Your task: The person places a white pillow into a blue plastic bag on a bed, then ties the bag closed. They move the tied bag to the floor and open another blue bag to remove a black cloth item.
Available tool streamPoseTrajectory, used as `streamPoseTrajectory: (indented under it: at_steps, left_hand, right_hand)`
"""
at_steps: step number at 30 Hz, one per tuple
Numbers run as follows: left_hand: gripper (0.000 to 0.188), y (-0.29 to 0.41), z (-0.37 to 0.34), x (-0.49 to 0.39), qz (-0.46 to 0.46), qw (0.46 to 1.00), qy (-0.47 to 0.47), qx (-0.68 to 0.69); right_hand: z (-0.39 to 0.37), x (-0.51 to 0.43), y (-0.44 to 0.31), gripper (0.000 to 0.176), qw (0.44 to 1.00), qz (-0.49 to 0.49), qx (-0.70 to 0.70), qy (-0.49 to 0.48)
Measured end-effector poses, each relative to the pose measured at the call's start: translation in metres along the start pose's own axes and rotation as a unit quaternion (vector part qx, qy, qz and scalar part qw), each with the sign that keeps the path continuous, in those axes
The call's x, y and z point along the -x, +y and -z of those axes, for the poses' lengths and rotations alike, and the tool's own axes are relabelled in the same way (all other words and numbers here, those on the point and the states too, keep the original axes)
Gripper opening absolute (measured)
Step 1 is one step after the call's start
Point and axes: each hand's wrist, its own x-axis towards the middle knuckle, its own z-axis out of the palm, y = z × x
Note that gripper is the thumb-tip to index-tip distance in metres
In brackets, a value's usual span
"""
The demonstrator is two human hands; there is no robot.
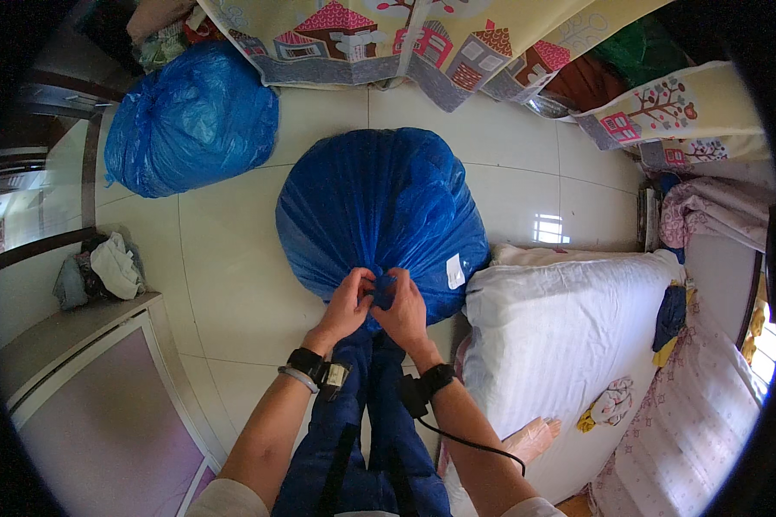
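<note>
A large, full blue plastic bag (362,194) rests on the tiled floor right in front of my legs. Its neck is gathered into a twisted bunch (381,291) on the side nearest me. My left hand (352,297) grips this bunch from the left, fingers curled around the plastic. From the right, my right hand (401,304) pinches the same gathered plastic. Whether the neck is knotted cannot be made out between my fingers. A small white label (455,271) sticks to the bag's right side.
Another tied blue bag (194,123) stands at the back left. A bed with a white sheet (556,323) adjoins the bag's right side. A patterned curtain (362,45) hangs at the back. On the left, a cabinet (110,400) carries crumpled cloths (113,265). A cable (472,443) runs from my right wrist.
</note>
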Motion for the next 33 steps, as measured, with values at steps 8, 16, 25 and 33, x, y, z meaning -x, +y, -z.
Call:
streamPoseTrajectory:
  at_steps: [8, 16, 25, 33]
  left_hand:
    - [0.030, -0.012, -0.011, 0.000, -0.023, 0.999, 0.032, -0.031]
    - [0.015, -0.009, -0.019, -0.003, -0.073, 0.981, 0.076, -0.162]
    - [0.013, -0.036, -0.021, -0.017, -0.020, 0.983, 0.104, -0.149]
    - [0.016, -0.028, -0.017, -0.011, -0.024, 0.995, 0.062, -0.072]
  right_hand:
    - [-0.005, 0.013, 0.004, 0.022, 0.973, 0.175, 0.074, 0.130]
    - [-0.011, 0.008, 0.014, 0.017, 0.979, 0.120, 0.157, 0.044]
    - [0.004, 0.019, 0.016, 0.026, 0.991, 0.129, -0.033, 0.029]
    - [0.003, 0.029, 0.017, 0.023, 0.996, 0.021, -0.066, 0.051]
